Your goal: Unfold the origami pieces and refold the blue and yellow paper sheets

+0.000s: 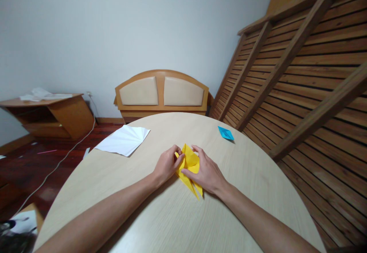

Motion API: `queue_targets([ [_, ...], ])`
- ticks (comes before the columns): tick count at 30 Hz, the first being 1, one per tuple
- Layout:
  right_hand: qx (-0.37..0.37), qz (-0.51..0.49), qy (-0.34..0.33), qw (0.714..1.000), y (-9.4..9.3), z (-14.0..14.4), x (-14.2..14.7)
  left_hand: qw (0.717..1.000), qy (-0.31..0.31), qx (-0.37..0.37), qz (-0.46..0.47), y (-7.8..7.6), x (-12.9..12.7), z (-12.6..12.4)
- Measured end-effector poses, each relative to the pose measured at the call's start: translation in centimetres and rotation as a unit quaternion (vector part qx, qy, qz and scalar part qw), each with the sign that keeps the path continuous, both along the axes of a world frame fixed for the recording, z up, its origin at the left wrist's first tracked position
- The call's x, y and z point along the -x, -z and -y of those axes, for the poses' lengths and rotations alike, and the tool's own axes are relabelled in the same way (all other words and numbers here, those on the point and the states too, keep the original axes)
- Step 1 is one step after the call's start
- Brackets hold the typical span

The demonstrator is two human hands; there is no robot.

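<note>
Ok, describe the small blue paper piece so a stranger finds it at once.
Start at the round wooden table. On its far right side, beyond the right hand, lies the blue folded paper. It is the only blue piece; the others are yellow and white.

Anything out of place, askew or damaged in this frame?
Nothing on the table stands out: both hands work the yellow folded paper, with a creased white sheet and blue folded paper lying flat. Off the table, a slatted wooden frame leans against the wall.
</note>
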State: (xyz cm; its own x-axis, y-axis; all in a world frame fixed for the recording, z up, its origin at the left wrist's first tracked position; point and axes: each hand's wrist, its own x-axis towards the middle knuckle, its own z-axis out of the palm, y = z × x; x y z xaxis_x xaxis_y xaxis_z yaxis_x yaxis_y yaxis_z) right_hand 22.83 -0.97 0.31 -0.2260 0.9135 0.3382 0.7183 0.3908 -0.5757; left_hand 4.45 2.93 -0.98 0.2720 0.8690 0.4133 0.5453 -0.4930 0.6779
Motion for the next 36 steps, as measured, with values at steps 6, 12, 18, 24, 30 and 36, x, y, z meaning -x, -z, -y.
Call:
queue_targets([
  [6, 0.022, -0.006, 0.036, 0.999, 0.7, -0.2, 0.3, 1.000, 0.016, -0.011, -0.003, 0.0, -0.1, 0.3],
  [12, 0.029, 0.009, 0.034, 0.999, 1.0, -0.8, -0.3, 0.999, 0.030, -0.020, -0.001, 0.2, -0.1, 0.2],
  [18, 0.025, 0.000, 0.013, 1.000, 1.3, -1.5, -1.0, 1.000, 0.017, -0.021, -0.006, 0.3, 0.1, 0.3],
  [24, 0.025, 0.014, 0.006, 1.000, 0.6, -1.6, -1.4, 0.999, 0.036, -0.028, -0.026, -0.1, 0.1, 0.7],
  [30, 0.012, 0.045, 0.013, 0.999, 0.5, -1.5, -1.6, 0.995, 0.060, -0.064, -0.047, 0.0, 0.2, 0.9],
  [36, -0.020, 0.063, 0.029, 0.997, 0.5, -1.4, -1.5, 0.996, 0.057, -0.053, -0.048, -0.1, 0.2, 0.8],
])
